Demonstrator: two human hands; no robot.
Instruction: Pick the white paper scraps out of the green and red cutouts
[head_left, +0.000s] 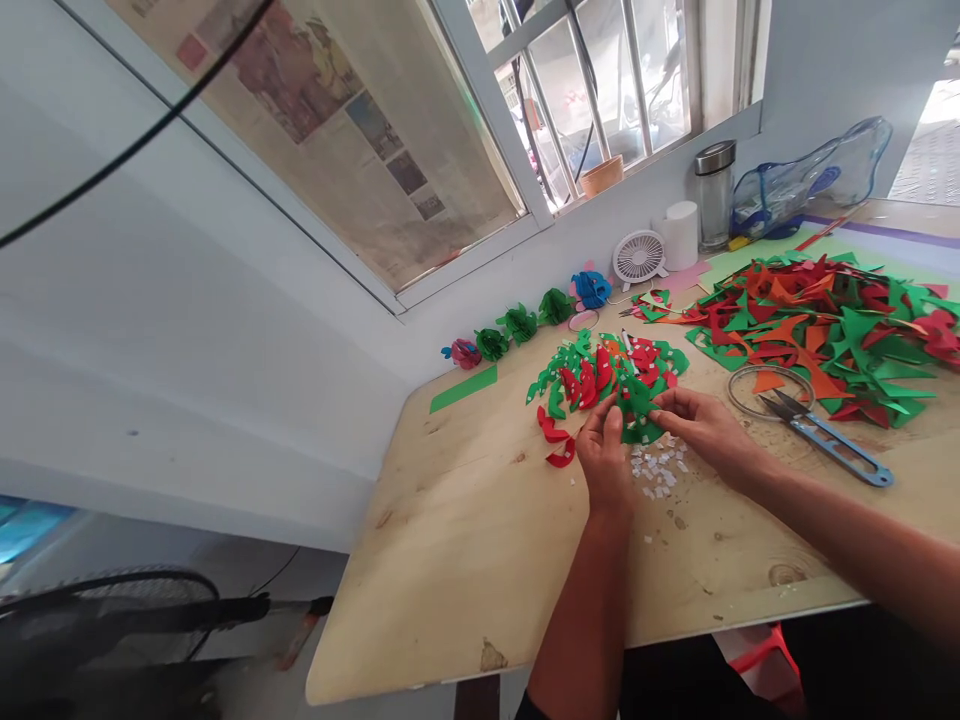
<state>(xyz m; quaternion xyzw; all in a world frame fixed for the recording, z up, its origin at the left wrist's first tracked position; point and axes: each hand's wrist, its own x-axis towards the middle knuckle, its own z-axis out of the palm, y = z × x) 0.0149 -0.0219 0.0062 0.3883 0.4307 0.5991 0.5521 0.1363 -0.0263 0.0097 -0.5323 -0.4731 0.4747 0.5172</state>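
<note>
Between my two hands is a green paper cutout [639, 408], raised a little over the wooden table. My left hand [604, 446] pinches its left edge between thumb and fingers. The fingers of my right hand [694, 422] are closed on its right side. Small white paper squares [658, 468] lie scattered just below the hands. Right behind them spreads a pile of red and green paper cutouts [586, 378], several bearing white squares. A few red curved pieces [553, 430] lie left of my left hand.
Thread snips [840, 445] with a blue handle rest by a metal ring [806, 402] on the right. Behind lies a large heap of paper scraps [832, 330]. Paper flowers [519, 322], a small white fan [640, 258] and a glass bottle [715, 200] line the wall.
</note>
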